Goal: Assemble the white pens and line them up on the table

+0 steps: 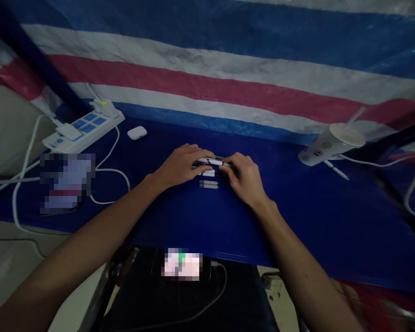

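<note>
My left hand (pixel 185 165) pinches the left end of a white-and-black pen (pixel 212 161). At the pen's right end, the thumb and fingers of my right hand (pixel 245 175) are closed on it. The pen lies level between both hands, just above the blue tabletop. Under it a second white-and-black pen (pixel 207 173) is partly hidden by my fingers. Nearer to me, two short pale tubes with dark left ends (pixel 209 184) lie side by side on the table; their kind is too small to tell.
On the left are a power strip (pixel 86 129) with cables, a white earbud case (pixel 137 133) and a blurred phone (pixel 67 184). To the right, a paper cup with a straw (pixel 327 144) tilts beside a white stylus-like stick (pixel 337 170). Another lit phone (pixel 181 265) lies below the table edge (pixel 221 254).
</note>
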The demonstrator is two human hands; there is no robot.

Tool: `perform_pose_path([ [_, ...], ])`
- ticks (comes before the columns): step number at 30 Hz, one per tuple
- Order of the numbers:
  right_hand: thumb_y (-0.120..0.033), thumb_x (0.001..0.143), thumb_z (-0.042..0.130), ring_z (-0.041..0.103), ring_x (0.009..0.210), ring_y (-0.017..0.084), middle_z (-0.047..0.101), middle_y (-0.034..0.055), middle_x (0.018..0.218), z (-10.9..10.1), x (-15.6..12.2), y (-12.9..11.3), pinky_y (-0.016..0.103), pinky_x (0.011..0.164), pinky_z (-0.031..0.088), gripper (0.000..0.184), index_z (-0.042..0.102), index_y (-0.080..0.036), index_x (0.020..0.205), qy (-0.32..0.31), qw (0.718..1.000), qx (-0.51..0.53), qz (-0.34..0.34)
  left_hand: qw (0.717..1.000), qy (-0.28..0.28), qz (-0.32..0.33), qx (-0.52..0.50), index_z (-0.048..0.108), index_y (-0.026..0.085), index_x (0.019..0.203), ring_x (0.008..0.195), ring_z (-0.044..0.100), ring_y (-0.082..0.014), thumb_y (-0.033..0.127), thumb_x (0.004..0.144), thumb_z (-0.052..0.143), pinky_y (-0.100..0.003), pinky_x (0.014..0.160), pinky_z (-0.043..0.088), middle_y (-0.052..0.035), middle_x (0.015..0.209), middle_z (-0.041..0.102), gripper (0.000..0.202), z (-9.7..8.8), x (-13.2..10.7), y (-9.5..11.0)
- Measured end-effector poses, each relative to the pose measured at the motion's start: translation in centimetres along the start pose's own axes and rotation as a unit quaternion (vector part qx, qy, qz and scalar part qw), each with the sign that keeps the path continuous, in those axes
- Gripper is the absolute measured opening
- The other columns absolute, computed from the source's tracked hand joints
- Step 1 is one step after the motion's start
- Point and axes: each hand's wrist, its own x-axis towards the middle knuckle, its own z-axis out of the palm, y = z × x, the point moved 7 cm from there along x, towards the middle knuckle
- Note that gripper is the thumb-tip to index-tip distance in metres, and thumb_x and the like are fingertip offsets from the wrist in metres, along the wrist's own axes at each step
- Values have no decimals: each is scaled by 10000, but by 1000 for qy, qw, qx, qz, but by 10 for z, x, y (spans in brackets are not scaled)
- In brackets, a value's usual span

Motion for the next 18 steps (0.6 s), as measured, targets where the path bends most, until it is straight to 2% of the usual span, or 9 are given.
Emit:
perform_pose_path([
  [5, -337, 1017, 491, 600, 816, 186, 673, 36, 930, 0, 0, 0, 353, 770, 366, 190, 637, -218, 1003, -4, 1000, 1, 10, 999, 27, 10, -23, 612, 241, 1213, 1027, 640, -178, 360, 971, 590, -343, 959, 479, -31, 1079, 698, 270, -6, 1, 3],
  [10, -356, 1029, 470, 619, 806, 191, 697, 38, 925, 1, 1, 4, 356, 760, 367, 236, 657, -213, 1013, -8, 1000, -2, 17, 997, 71, 10, -33, 652, 209, 1073, 954, 635, -167, 383, 965, 599, -334, 911, 488, -34, 1022, 703, 211, -14, 1, 3],
  [14, -380, 1031, 466, 628, 797, 198, 708, 46, 915, 2, 0, 4, 360, 765, 376, 265, 668, -208, 1021, -11, 1000, 3, 9, 998, 61, 2, -31, 678, 205, 961, 858, 627, -160, 414, 986, 556, -338, 857, 472, -19, 914, 727, 243, -13, 2, 1],
  [18, -365, 1016, 500, 618, 783, 190, 697, 39, 906, 0, 0, 2, 351, 756, 379, 228, 664, -207, 1021, 4, 1000, -2, -2, 999, 41, -8, -35, 684, 208, 956, 816, 622, -154, 417, 1005, 518, -332, 843, 469, -8, 861, 721, 271, -11, 2, 1],
])
